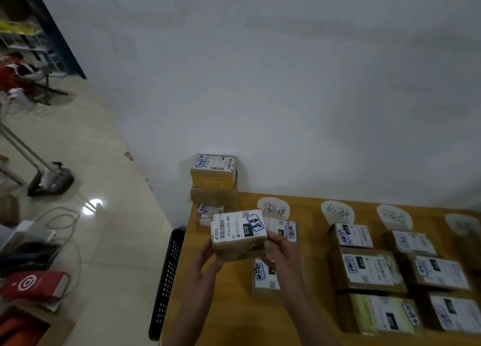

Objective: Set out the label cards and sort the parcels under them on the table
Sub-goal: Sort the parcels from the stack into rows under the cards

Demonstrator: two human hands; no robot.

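Note:
Both hands hold a small brown parcel (238,235) with a white shipping label above the table's left part. My left hand (208,260) grips its left side and my right hand (279,246) grips its right side. Round paper label cards lie in a row along the far edge: one (273,208), a second (337,211), a third (394,217) and a blurred fourth (463,224). Parcels lie in columns under the cards, such as one (268,275) partly hidden by my right hand, a big one (367,270) and another (440,270).
A stack of unsorted parcels (214,179) stands at the wooden table's (234,306) far left corner against the white wall. A black perforated crate (168,280) leans at the table's left edge. Cables, a red bag (33,284) and a stand base (50,180) lie on the floor to the left.

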